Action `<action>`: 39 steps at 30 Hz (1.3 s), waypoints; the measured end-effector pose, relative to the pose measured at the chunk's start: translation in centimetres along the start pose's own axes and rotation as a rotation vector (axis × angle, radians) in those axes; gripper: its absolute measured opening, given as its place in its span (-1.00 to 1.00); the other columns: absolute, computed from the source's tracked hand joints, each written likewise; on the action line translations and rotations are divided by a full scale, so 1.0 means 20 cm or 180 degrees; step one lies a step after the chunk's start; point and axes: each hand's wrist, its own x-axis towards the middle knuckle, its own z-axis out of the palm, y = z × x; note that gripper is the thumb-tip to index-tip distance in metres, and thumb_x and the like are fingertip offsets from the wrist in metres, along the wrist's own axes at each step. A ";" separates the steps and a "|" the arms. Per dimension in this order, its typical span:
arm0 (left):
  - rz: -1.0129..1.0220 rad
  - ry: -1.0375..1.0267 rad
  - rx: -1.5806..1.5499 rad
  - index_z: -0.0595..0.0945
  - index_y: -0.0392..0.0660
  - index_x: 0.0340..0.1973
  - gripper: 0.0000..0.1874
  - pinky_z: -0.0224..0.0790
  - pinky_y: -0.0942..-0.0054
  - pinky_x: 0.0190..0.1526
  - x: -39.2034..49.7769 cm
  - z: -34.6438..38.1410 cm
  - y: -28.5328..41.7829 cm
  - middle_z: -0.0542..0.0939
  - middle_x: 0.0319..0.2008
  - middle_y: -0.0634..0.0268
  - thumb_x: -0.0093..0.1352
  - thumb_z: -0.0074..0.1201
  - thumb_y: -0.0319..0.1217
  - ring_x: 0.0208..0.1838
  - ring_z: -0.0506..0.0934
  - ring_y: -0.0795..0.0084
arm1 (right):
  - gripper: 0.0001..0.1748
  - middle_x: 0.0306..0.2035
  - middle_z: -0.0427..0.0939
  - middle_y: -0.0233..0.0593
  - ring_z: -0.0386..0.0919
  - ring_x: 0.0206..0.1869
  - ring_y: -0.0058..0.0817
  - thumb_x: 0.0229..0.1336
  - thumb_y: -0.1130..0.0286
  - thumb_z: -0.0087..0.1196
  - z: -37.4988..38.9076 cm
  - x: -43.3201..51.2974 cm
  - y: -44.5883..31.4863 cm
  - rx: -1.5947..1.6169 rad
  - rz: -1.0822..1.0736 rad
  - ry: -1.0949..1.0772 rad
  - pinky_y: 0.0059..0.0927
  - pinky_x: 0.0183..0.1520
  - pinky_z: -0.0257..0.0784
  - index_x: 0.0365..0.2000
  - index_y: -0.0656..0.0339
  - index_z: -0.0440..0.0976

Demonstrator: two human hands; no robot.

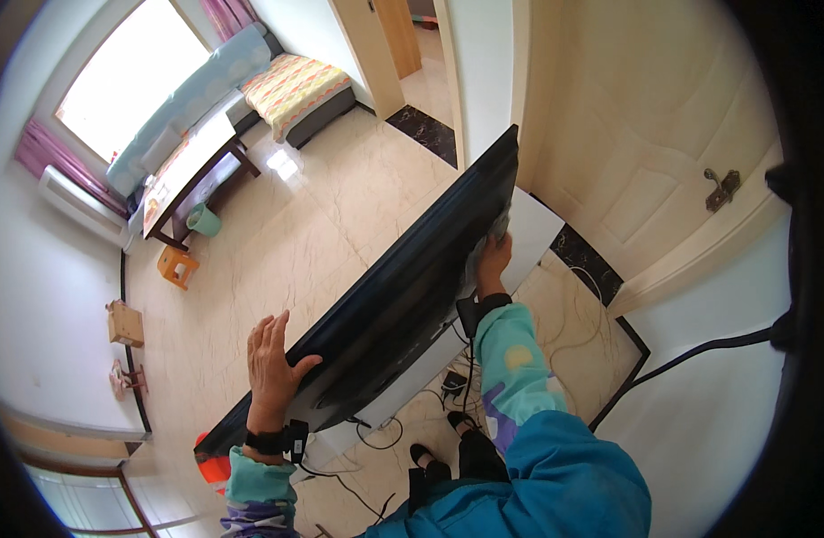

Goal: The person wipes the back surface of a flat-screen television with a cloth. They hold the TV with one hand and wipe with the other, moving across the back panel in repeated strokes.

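A large black flat-screen television (pixel 412 282) stands before me on a white cabinet top (pixel 530 225), seen from behind and above. My left hand (pixel 274 373) straddles its upper edge near the left end, thumb on the back side and fingers stretched out over the front side. Toward the right end, my right hand (pixel 494 262) presses a greyish crumpled cloth (pixel 471 272) against the television's back. Most of that cloth is hidden by the hand and wrist. The screen side faces away from me.
Loose cables and a black power adapter (pixel 454 383) lie on the floor by my feet. A closed door (pixel 627 155) is at the right. Across the room are a low table (pixel 190 178), a green bin (pixel 203 220), an orange stool (pixel 177 267) and a sofa (pixel 298 87). Something red (pixel 212 464) sits at the left end.
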 end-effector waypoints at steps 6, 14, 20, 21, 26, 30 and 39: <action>-0.0277 -0.0113 0.0051 0.38 -0.26 0.28 0.00 0.13 0.08 0.35 0.01 -0.01 0.06 0.55 0.11 0.08 0.01 0.44 -0.04 0.29 0.36 0.00 | -0.48 0.07 0.52 0.17 0.47 0.15 0.04 0.26 0.39 0.03 -0.08 -0.13 0.57 -0.0906 0.0772 -0.1245 -0.16 0.19 0.35 0.18 0.40 0.35; -0.0562 -0.0187 -0.0012 0.34 -0.25 0.31 0.07 0.16 0.11 0.34 0.02 0.00 0.09 0.56 0.11 0.13 -0.07 0.52 -0.17 0.29 0.37 0.03 | -0.30 0.22 0.42 0.01 0.43 0.20 -0.21 0.14 0.54 0.14 -0.11 0.04 -0.27 0.1053 -0.0038 -0.0607 -0.33 0.27 0.29 0.30 0.37 0.23; -0.0528 -0.0156 0.0024 0.29 -0.23 0.35 0.10 0.19 0.11 0.32 0.02 0.02 0.09 0.58 0.07 0.14 -0.05 0.51 -0.14 0.27 0.39 0.03 | -0.29 0.20 0.41 -0.12 0.41 0.18 -0.33 0.12 0.67 0.10 -0.07 0.10 -0.14 0.1514 0.0012 -0.0385 -0.37 0.23 0.32 0.32 0.32 0.21; -0.0545 -0.0222 0.0035 0.29 -0.23 0.36 0.11 0.19 0.10 0.31 0.02 0.02 0.08 0.58 0.07 0.14 -0.05 0.50 -0.11 0.26 0.39 0.02 | -0.29 0.19 0.42 -0.13 0.41 0.17 -0.33 0.14 0.66 0.08 -0.06 0.07 0.03 0.1449 0.0188 -0.0359 -0.37 0.22 0.32 0.32 0.30 0.21; -0.0563 -0.0275 -0.0042 0.28 -0.23 0.36 0.13 0.21 0.08 0.29 0.03 0.03 0.06 0.59 0.06 0.13 -0.02 0.45 0.02 0.22 0.43 0.01 | -0.46 0.13 0.49 -0.17 0.48 0.09 -0.27 0.23 0.51 0.07 -0.13 -0.27 0.77 0.0555 0.1681 -0.0934 -0.31 0.10 0.39 0.24 0.26 0.37; -0.0476 -0.0194 0.0058 0.30 -0.24 0.35 0.12 0.21 0.08 0.28 0.02 0.03 0.06 0.59 0.05 0.13 -0.02 0.45 0.03 0.21 0.43 0.01 | -0.52 -0.08 0.60 -0.28 0.57 -0.15 -0.38 0.29 0.50 0.05 -0.12 -0.36 0.77 -0.0628 0.1073 -0.0894 -0.41 -0.11 0.49 0.22 0.27 0.38; -0.0384 -0.0168 0.0025 0.33 -0.24 0.33 0.01 0.16 0.14 0.31 0.01 0.00 0.08 0.59 0.05 0.13 0.06 0.46 -0.07 0.22 0.42 0.06 | -0.44 0.10 0.49 -0.21 0.50 0.04 -0.39 0.30 0.45 0.09 -0.21 -0.29 -0.16 0.1330 0.0471 -0.0976 -0.39 0.07 0.44 0.28 0.24 0.29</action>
